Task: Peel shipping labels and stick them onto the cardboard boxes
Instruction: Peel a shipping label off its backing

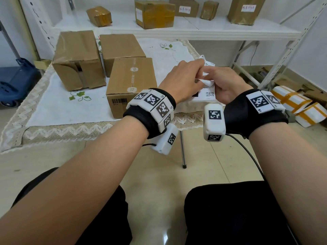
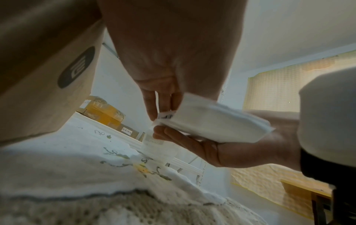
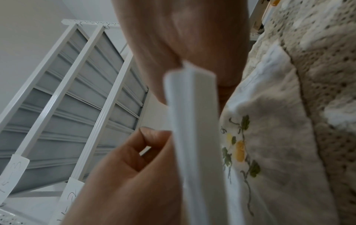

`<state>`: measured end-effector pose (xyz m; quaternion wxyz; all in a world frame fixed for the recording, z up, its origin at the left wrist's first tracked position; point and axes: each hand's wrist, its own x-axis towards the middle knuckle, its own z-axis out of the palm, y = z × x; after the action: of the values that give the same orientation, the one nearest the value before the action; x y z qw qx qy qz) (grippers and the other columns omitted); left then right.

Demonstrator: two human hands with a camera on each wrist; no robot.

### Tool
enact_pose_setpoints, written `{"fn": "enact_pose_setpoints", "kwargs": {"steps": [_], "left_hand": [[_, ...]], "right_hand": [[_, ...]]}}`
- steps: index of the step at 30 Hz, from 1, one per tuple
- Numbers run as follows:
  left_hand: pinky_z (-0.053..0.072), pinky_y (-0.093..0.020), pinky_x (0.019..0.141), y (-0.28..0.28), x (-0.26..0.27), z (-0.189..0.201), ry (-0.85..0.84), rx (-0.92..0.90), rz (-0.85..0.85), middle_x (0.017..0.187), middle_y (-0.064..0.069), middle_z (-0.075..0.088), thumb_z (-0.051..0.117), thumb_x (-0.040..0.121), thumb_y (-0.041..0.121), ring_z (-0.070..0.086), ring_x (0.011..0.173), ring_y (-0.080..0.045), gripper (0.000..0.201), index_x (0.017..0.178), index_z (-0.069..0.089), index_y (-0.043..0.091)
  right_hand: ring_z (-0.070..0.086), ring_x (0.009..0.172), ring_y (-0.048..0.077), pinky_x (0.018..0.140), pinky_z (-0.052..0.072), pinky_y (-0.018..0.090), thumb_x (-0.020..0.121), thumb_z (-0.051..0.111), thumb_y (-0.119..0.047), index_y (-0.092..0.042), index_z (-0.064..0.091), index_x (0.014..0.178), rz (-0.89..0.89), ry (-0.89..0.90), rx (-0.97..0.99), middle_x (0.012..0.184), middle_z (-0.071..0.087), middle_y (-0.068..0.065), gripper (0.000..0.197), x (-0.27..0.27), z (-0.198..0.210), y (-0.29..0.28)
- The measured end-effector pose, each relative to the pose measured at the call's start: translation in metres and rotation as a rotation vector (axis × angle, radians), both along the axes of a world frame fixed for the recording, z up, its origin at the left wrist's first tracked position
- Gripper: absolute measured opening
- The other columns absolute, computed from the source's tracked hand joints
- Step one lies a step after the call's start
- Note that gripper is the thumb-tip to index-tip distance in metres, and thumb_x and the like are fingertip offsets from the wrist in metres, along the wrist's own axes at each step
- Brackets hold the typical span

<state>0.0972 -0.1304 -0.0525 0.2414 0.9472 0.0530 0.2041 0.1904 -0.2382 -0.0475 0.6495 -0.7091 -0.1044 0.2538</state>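
A thick stack of white shipping labels hangs above the table's front right edge, gripped from below by my right hand. My left hand pinches one label, whose far end with a barcode sticks up past the fingers. In the left wrist view my left hand nips the barcode corner of the stack, which lies on the fingers of my right hand. The right wrist view shows the stack edge-on. The nearest cardboard box stands left of my hands.
Two more cardboard boxes stand behind on the white embroidered tablecloth. A white shelf beyond carries several taped boxes, some labelled. White taped parcels lie on the floor at right, a blue cart at left.
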Motion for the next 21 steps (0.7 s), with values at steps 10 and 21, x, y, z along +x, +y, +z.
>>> {"fn": "enact_pose_setpoints", "kwargs": {"steps": [10, 21], "left_hand": [[0.033, -0.033, 0.068, 0.006, 0.001, 0.0, -0.096, -0.007, 0.16, 0.093, -0.005, 0.06, 0.064, 0.087, 0.015, 0.053, 0.092, -0.03, 0.024, 0.079, 0.042, 0.023], [0.033, -0.029, 0.067, 0.005, 0.003, -0.001, -0.129, 0.136, 0.066, 0.089, 0.007, 0.056, 0.071, 0.086, 0.019, 0.055, 0.087, -0.02, 0.021, 0.078, 0.052, 0.023]], "right_hand": [[0.071, 0.085, 0.024, 0.081, 0.064, 0.043, 0.101, 0.063, -0.017, -0.009, 0.068, 0.12, 0.213, 0.076, -0.061, 0.104, 0.07, 0.013, 0.022, -0.009, 0.011, 0.001], [0.069, 0.074, 0.019, 0.06, 0.06, 0.029, 0.093, 0.049, 0.016, -0.012, 0.075, 0.094, 0.096, 0.013, -0.011, 0.08, 0.073, 0.008, 0.038, -0.003, 0.007, 0.001]]}}
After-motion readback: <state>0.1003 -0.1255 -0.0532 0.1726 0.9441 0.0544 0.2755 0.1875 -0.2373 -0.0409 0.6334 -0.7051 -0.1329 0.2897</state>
